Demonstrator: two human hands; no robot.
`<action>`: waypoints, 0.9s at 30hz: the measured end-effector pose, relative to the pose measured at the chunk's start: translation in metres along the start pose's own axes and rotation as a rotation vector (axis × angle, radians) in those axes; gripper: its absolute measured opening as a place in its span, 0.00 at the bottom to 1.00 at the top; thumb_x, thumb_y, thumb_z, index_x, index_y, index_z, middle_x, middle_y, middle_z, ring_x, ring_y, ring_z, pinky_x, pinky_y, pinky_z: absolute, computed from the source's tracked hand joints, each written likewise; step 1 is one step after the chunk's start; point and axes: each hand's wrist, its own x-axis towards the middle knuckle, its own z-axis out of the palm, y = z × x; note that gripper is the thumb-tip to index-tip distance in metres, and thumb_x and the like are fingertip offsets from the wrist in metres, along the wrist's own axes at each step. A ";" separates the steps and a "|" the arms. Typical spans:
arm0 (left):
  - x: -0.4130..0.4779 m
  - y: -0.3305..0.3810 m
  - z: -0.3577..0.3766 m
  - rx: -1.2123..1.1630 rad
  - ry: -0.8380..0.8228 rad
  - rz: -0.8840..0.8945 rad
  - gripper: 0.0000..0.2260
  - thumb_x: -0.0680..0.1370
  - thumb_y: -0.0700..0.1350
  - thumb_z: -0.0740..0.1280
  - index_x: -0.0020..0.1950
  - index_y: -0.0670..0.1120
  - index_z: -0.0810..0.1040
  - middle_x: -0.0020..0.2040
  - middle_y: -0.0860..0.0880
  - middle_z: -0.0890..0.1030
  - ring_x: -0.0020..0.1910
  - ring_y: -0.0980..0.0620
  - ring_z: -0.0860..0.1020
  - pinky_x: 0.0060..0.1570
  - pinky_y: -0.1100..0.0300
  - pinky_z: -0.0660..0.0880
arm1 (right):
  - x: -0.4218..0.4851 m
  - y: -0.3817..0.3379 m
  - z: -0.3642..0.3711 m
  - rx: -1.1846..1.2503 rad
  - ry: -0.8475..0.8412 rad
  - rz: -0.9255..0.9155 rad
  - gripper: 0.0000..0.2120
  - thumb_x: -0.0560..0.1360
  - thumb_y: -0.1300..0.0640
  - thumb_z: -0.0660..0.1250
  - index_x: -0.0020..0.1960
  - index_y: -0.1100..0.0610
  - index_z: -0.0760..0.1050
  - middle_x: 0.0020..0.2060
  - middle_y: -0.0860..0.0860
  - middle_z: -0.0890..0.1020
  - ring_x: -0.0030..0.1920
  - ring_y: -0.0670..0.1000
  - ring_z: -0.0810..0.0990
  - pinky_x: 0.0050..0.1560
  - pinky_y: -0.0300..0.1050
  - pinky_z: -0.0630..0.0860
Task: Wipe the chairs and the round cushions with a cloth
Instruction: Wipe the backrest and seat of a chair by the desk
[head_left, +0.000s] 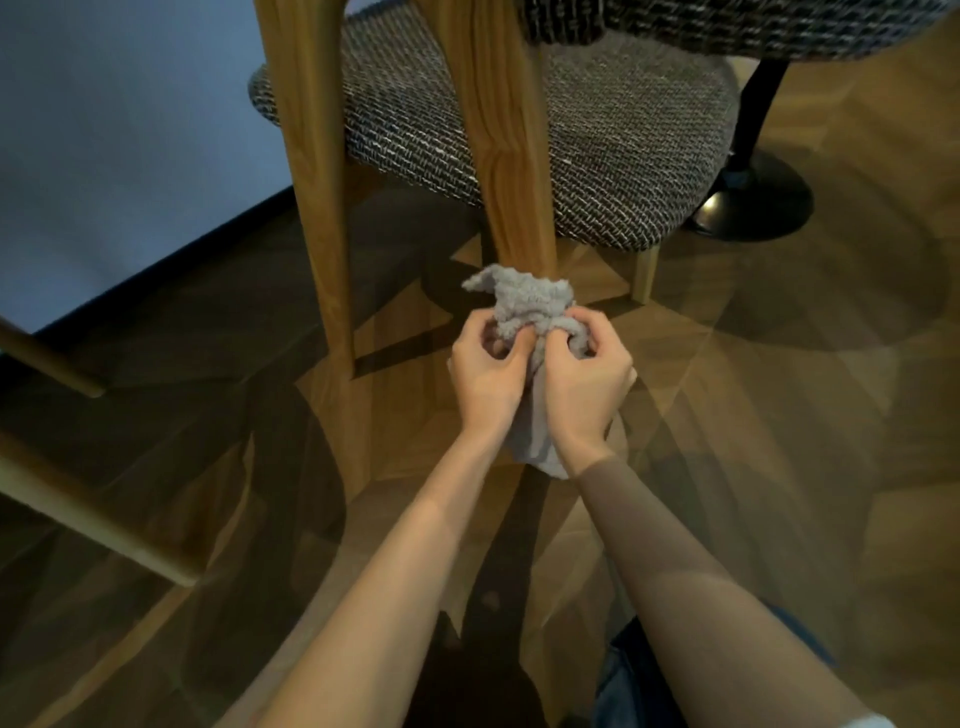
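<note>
In the head view, the left hand (488, 374) and the right hand (584, 384) are both gripping the grey cloth (524, 304), held close together with fingers curling into its bunched folds. The cloth is bulging up past the fingertips, just before the wooden chair leg (511, 156), while its loose tail is hanging between the wrists above the wood floor (779, 415). Beyond the leg, the woven round cushion (623, 156) is sitting clear of the cloth.

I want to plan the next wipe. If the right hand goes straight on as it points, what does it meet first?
Probably the wooden chair leg just beyond the cloth that the right hand grips; the cloth would touch it first. Depth is unclear.
</note>
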 end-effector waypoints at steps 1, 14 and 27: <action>-0.003 -0.010 0.002 0.025 -0.024 -0.036 0.09 0.74 0.39 0.71 0.50 0.49 0.76 0.43 0.57 0.80 0.44 0.62 0.80 0.51 0.60 0.78 | 0.000 0.010 -0.002 -0.013 -0.026 0.051 0.08 0.73 0.63 0.67 0.49 0.55 0.80 0.41 0.44 0.80 0.45 0.43 0.79 0.46 0.27 0.71; -0.017 -0.105 0.030 0.339 -0.342 -0.411 0.13 0.77 0.42 0.68 0.61 0.45 0.76 0.59 0.47 0.80 0.59 0.50 0.77 0.52 0.64 0.70 | -0.002 0.117 -0.014 0.104 -0.280 0.888 0.13 0.80 0.62 0.57 0.64 0.58 0.67 0.59 0.59 0.75 0.58 0.56 0.76 0.64 0.53 0.73; -0.026 -0.101 0.032 0.266 -0.371 -0.479 0.08 0.80 0.43 0.63 0.57 0.46 0.78 0.54 0.47 0.81 0.54 0.49 0.79 0.55 0.58 0.72 | -0.002 0.115 -0.021 0.026 -0.248 0.622 0.09 0.78 0.64 0.63 0.57 0.58 0.73 0.45 0.50 0.79 0.41 0.42 0.79 0.38 0.32 0.76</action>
